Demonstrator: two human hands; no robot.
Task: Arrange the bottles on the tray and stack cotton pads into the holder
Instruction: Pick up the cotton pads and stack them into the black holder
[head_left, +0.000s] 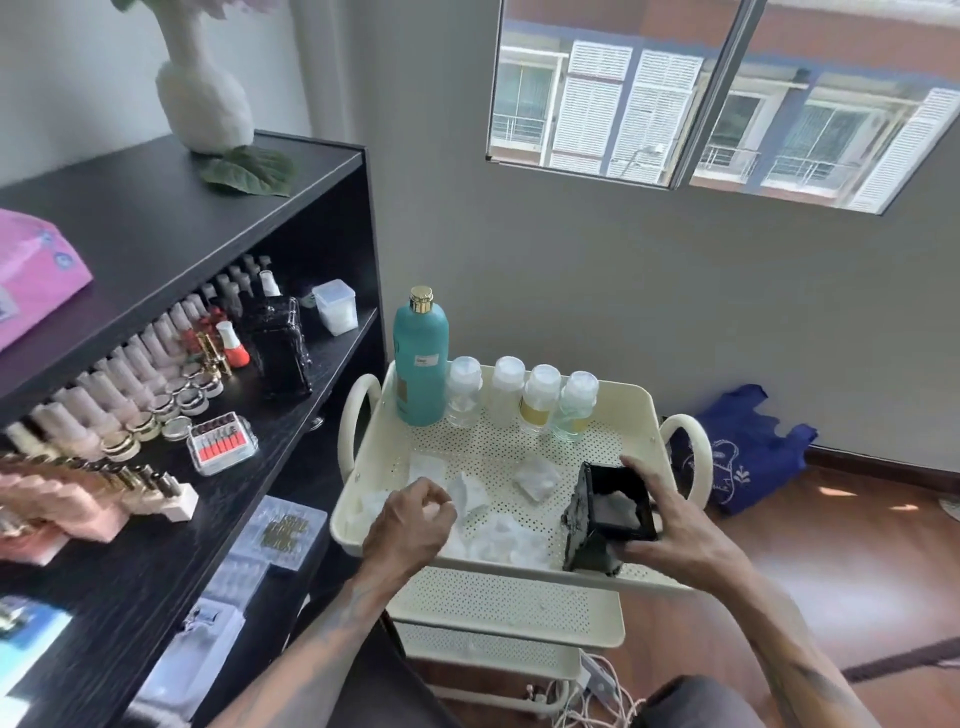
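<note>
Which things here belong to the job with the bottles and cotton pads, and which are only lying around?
Belong to the job:
cream tray
teal bottle
four small clear bottles
loose cotton pads
black holder, held by the right hand
left hand, pinching a pad

Just lying about:
nail polish bottles on the black shelf
pink tissue pack
blue bag

Bare forearms, dark tattoo markings on both; no sleeves visible; grey trousers at knee.
</note>
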